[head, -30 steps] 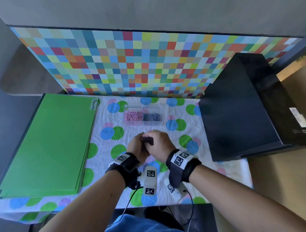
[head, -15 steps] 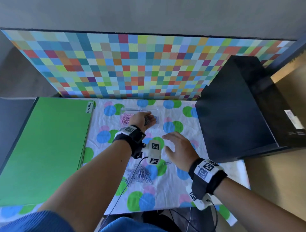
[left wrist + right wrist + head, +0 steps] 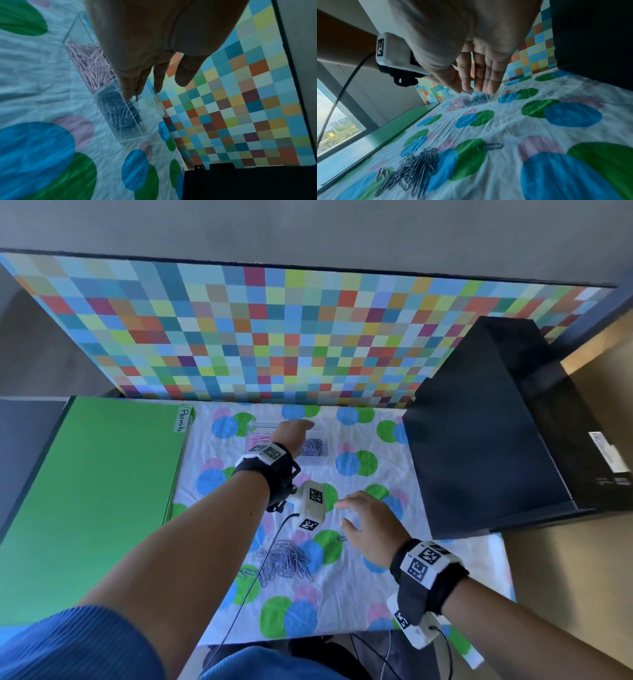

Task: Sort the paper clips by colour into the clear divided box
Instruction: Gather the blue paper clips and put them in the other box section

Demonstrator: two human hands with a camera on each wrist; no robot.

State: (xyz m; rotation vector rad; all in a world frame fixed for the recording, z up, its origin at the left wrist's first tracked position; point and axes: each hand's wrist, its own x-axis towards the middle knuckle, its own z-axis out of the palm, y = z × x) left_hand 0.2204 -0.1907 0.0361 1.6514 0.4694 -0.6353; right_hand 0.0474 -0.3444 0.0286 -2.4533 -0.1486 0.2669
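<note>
The clear divided box (image 3: 320,462) stands at the back of the spotted cloth, pink clips (image 3: 257,440) in its left compartment and blue clips (image 3: 313,447) in its right. My left hand (image 3: 301,424) hovers over the box with straight fingers and the thumb apart. In the left wrist view a blue clip (image 3: 137,97) hangs just under its fingertips (image 3: 127,93), above the blue clips (image 3: 120,115). My right hand (image 3: 346,511) floats over the cloth with relaxed fingers, holding nothing. A single blue clip (image 3: 490,146) lies below it. A pile of silver clips (image 3: 284,563) lies to its left.
A stack of green folders (image 3: 92,491) covers the left of the table. A tall black box (image 3: 486,446) stands at the right, close to my right hand. A checkered backdrop (image 3: 274,337) closes the back. Wrist-camera cables (image 3: 260,573) trail over the silver pile.
The hands were together at the front centre. The left hand has since reached out over the box and opened its fingers; the right hand has drawn back to the right, above the single blue clip.
</note>
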